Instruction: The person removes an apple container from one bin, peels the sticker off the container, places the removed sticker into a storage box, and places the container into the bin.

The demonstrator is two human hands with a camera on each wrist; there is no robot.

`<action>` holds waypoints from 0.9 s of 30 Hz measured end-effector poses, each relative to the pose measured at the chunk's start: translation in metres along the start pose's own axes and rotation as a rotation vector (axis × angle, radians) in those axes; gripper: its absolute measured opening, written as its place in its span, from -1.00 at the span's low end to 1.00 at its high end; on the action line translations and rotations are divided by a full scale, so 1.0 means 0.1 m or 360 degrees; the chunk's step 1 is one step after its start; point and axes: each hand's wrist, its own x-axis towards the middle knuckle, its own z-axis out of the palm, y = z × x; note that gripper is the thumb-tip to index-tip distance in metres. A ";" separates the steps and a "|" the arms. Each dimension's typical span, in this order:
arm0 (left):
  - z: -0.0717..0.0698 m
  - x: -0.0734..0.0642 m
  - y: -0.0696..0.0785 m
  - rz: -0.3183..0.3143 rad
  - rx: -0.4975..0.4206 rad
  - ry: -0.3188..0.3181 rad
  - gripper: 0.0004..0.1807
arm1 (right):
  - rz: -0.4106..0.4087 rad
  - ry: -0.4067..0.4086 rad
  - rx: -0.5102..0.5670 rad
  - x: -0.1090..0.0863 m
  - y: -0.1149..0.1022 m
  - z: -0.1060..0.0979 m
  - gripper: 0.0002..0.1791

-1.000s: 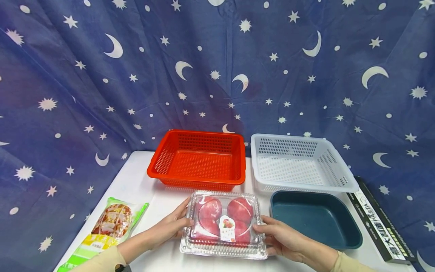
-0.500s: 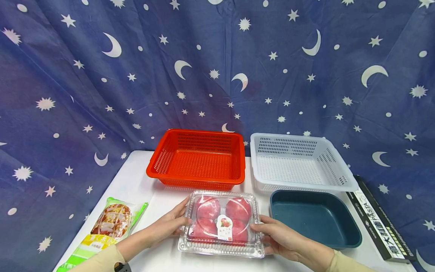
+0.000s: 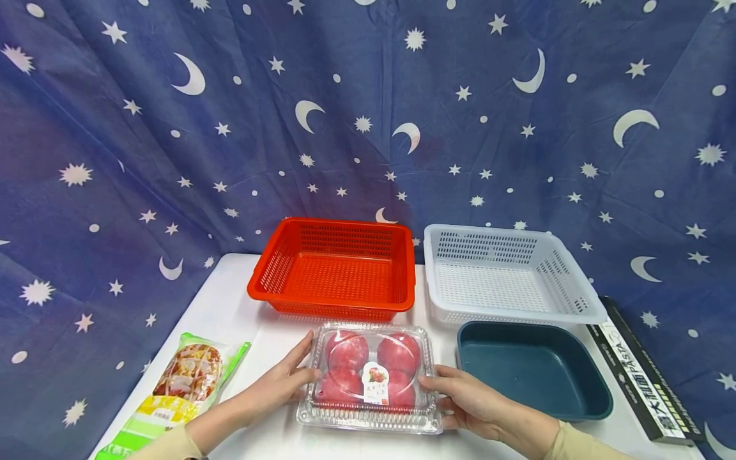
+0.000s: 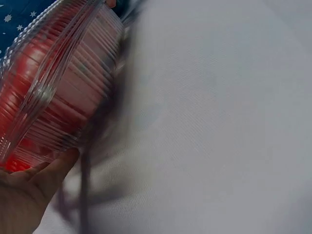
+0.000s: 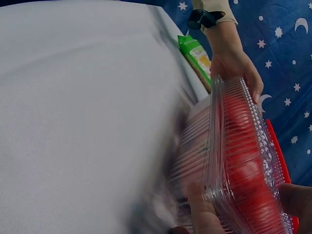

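A clear plastic clamshell box (image 3: 397,418) holds several round red fruits (image 3: 347,350) under a lid with a small white label (image 3: 375,383). In the head view it lies in front of the red basket, between both hands. My left hand (image 3: 282,382) grips its left side, the thumb over the lid's edge and the other fingers along the side. My right hand (image 3: 474,399) holds the right side the same way, thumb on top. The right wrist view shows the right fingers against the ribbed wall of the box (image 5: 243,161) and the left hand (image 5: 236,66) at its far end.
A red basket (image 3: 339,311) and a white basket (image 3: 517,317) stand at the back of the white table (image 3: 230,300). A dark teal tub (image 3: 535,370) is right of the box, beside a black pasta box (image 3: 638,383). A green-and-yellow food bag (image 3: 178,396) lies left.
The fruit box has shifted slightly to the left, with both hands keeping their grip on it. The baskets, tub and bag stay in place.
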 end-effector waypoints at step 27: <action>0.08 -0.13 -0.17 0.0654 0.0419 0.0079 -0.23 | -0.0037 -0.0073 -0.0490 -0.21 -0.25 -0.15 -0.20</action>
